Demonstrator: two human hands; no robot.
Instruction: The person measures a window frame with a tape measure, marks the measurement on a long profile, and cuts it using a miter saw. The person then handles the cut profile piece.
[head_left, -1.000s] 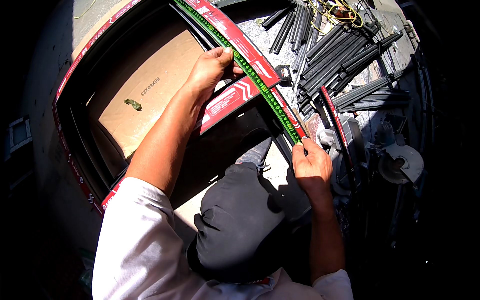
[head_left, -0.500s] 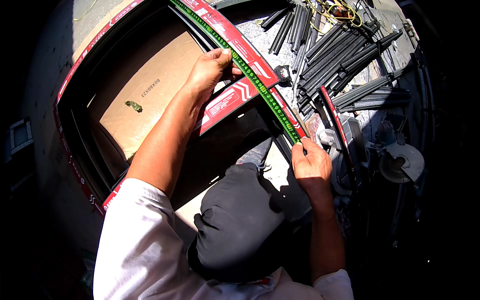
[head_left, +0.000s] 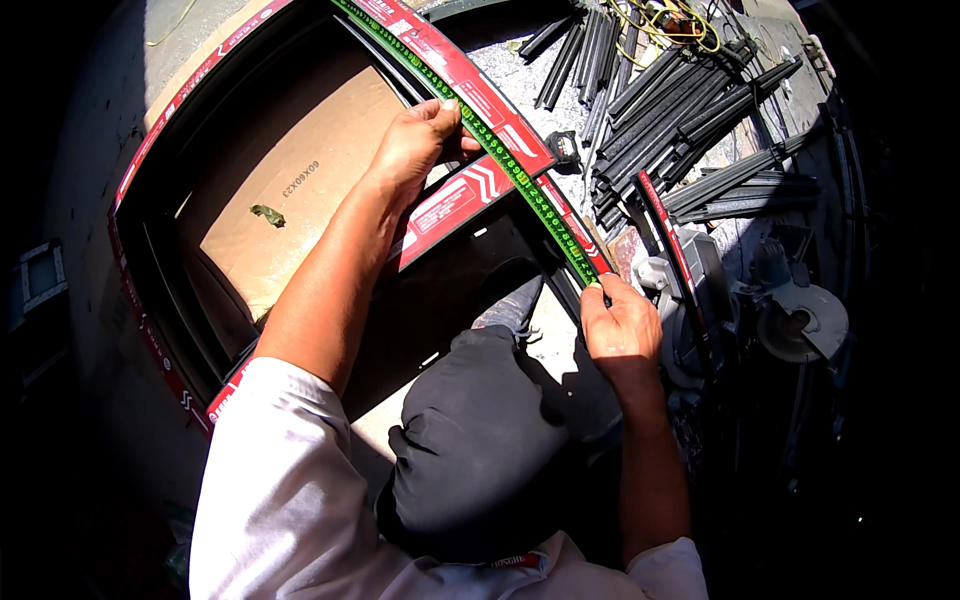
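Set apart, the left hand [head_left: 420,138] and, lower down, the right hand [head_left: 623,330] grip a long, flexible green measuring tape [head_left: 507,163] along a red-filmed black frame [head_left: 470,95]; both holds look unchanged from a second ago.

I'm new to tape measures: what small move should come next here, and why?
Probably read the green tape where it meets the right hand: it runs along the red-faced frame, with the left hand also holding it farther up.
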